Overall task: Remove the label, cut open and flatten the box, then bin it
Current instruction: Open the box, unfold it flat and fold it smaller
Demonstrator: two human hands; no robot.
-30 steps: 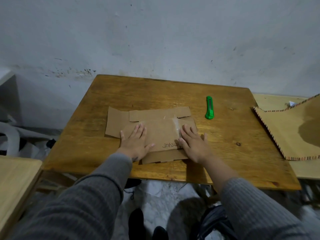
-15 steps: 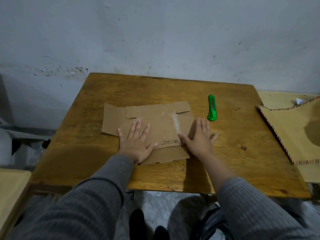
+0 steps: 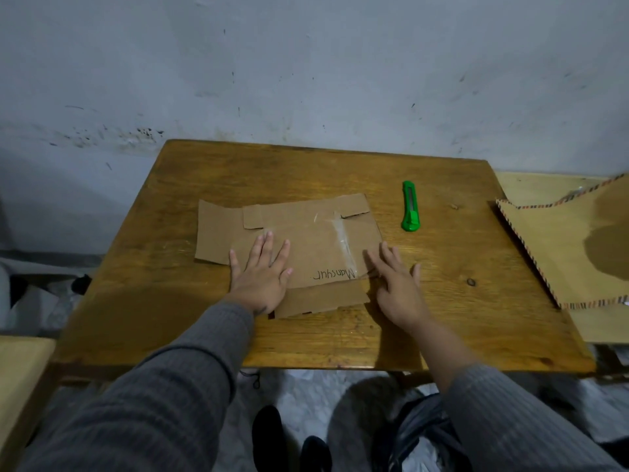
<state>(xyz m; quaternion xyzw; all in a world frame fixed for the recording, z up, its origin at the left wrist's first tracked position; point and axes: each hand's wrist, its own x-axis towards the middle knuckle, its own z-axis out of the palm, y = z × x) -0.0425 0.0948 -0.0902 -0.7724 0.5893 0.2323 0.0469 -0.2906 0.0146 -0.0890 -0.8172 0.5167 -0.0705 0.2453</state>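
The brown cardboard box (image 3: 306, 240) lies flattened on the wooden table (image 3: 340, 172), with handwriting near its front edge and a strip of clear tape across it. My left hand (image 3: 263, 272) presses flat on its left half, fingers straight and spread. My right hand (image 3: 394, 281) lies flat at the box's right edge, mostly on the table, fingers straight. A green utility knife (image 3: 410, 211) rests on the table to the right of the box, apart from both hands.
A tan mat with a striped border (image 3: 561, 247) lies on a lower surface to the right of the table. Another wooden surface (image 3: 20, 369) sits at the lower left. A grey wall stands behind the table. The floor shows below the front edge.
My right hand has slid rightward off the taped middle of the box to its right edge. My left hand has stayed pressed on the left half.
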